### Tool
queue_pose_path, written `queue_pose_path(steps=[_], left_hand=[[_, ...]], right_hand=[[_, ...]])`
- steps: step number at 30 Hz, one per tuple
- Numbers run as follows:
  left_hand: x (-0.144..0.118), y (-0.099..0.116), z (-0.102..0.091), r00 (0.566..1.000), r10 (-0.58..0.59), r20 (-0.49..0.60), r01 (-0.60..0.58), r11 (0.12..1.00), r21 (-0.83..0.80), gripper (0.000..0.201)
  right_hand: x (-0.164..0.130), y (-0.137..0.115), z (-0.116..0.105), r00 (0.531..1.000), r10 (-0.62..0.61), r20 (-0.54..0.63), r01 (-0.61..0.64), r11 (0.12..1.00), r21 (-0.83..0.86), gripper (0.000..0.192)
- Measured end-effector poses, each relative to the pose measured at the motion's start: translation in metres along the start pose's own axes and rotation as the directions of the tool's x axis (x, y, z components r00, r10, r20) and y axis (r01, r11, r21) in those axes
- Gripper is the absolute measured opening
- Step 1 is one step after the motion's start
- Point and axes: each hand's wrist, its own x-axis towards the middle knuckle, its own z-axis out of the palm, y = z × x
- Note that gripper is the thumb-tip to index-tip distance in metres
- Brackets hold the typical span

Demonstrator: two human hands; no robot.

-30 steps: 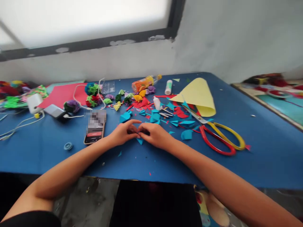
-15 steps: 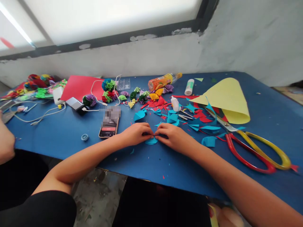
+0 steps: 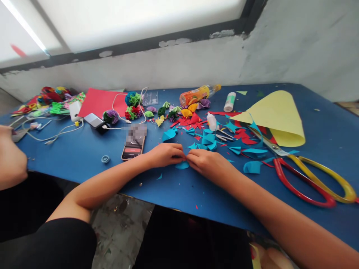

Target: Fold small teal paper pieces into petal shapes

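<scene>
My left hand (image 3: 166, 154) and my right hand (image 3: 206, 164) meet fingertip to fingertip over a small piece of light blue paper (image 3: 182, 165) that lies on the blue table (image 3: 84, 153). Both pinch its upper edge; most of the piece is hidden under the fingers. Beyond my hands lie several folded light blue paper pieces (image 3: 209, 138) and red paper scraps (image 3: 190, 120). A phone (image 3: 134, 142) lies just left of my left wrist.
Large scissors with red and yellow handles (image 3: 308, 175) lie at the right beside a curled yellow sheet (image 3: 276, 114). Glue bottles (image 3: 230, 101), an orange bottle (image 3: 198, 95), paper flowers (image 3: 131, 105), a red sheet (image 3: 97, 101) and charger cables (image 3: 56, 132) sit farther back. Another person's arm (image 3: 9, 158) is at the left edge.
The view swung left and slightly down, bringing another person's arm into sight. My hands stay together on the blue piece, and more of it now shows beneath my fingers.
</scene>
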Motion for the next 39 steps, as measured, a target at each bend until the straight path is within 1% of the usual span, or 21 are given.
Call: queue_pose_path(steps=[3, 5, 8, 10, 12, 16, 19, 22, 25, 30, 34, 39], left_hand=[[0.0, -0.002, 0.0, 0.998, 0.056, -0.006, -0.056, 0.997, 0.047, 0.018], [0.0, -0.003, 0.0, 0.996, 0.088, -0.007, -0.087, 0.992, 0.096, 0.021], [-0.001, -0.002, 0.0, 0.991, 0.136, -0.006, -0.134, 0.98, 0.147, 0.023], [-0.001, -0.002, 0.0, 0.99, 0.141, -0.004, -0.139, 0.981, 0.136, 0.022], [-0.001, -0.002, 0.0, 0.995, 0.101, -0.007, -0.1, 0.991, 0.085, 0.021], [0.0, -0.001, 0.001, 1.0, 0.007, -0.011, -0.007, 1.0, -0.022, 0.018], [0.001, 0.002, 0.001, 0.999, -0.033, 0.014, 0.034, 0.999, -0.039, 0.015], [0.002, 0.004, 0.0, 0.997, -0.067, 0.045, 0.068, 0.997, -0.026, 0.013], [0.003, 0.002, -0.001, 0.994, -0.081, 0.067, 0.082, 0.996, -0.016, 0.014], [0.003, -0.006, -0.007, 0.984, -0.083, 0.156, 0.105, 0.984, -0.141, 0.016], [0.004, -0.007, -0.012, 0.971, -0.116, 0.207, 0.153, 0.973, -0.174, 0.017], [0.003, -0.005, -0.017, 0.956, -0.116, 0.269, 0.172, 0.966, -0.192, 0.03]], right_hand=[[-0.001, -0.006, -0.001, 0.998, -0.066, -0.015, 0.062, 0.984, -0.166, 0.013], [-0.001, -0.007, -0.001, 0.996, -0.091, -0.026, 0.084, 0.975, -0.204, 0.016], [-0.001, -0.004, 0.002, 0.997, -0.07, -0.036, 0.063, 0.985, -0.159, 0.015], [-0.001, 0.001, 0.004, 0.998, -0.055, -0.036, 0.051, 0.993, -0.104, 0.013], [-0.001, 0.004, 0.006, 0.998, -0.058, -0.035, 0.055, 0.995, -0.078, 0.011], [0.0, 0.005, 0.009, 0.997, -0.067, -0.047, 0.063, 0.994, -0.086, 0.008], [-0.001, 0.003, 0.01, 0.997, -0.059, -0.048, 0.054, 0.995, -0.088, 0.006], [-0.002, 0.004, 0.009, 0.998, -0.058, -0.012, 0.057, 0.997, -0.058, 0.007], [-0.002, 0.005, 0.006, 0.998, -0.047, 0.043, 0.049, 0.998, -0.036, 0.007], [0.0, 0.004, -0.005, 0.99, -0.045, 0.134, 0.051, 0.998, -0.046, 0.01], [0.0, 0.0, -0.015, 0.984, -0.027, 0.177, 0.036, 0.998, -0.046, 0.011], [-0.002, 0.0, -0.023, 0.975, 0.014, 0.222, -0.013, 1.0, -0.008, 0.013]])
